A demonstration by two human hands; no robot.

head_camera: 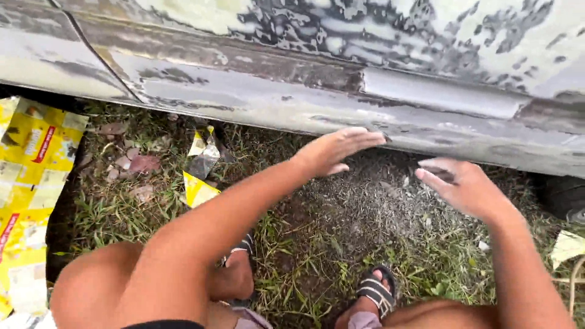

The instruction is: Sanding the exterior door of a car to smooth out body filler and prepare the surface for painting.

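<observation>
Grey sanded filler streaks the car sill panel (341, 103); left hand (332, 151) lies flat, fingers together, on its lower edge, and right hand (463, 187) hovers open just below, holding nothing. Looks partly sanded, with mottled old paint left above. Grey dust on the grass (359, 207), yellow wrapper scraps (198, 183) and yellow sheet (27, 183) left, tyre (563, 195) right; nothing blocks.

Grassy ground (317, 244), yellow wrappers (30, 176) on it, dry leaves (143, 163), grey dust patch (372, 195)
</observation>
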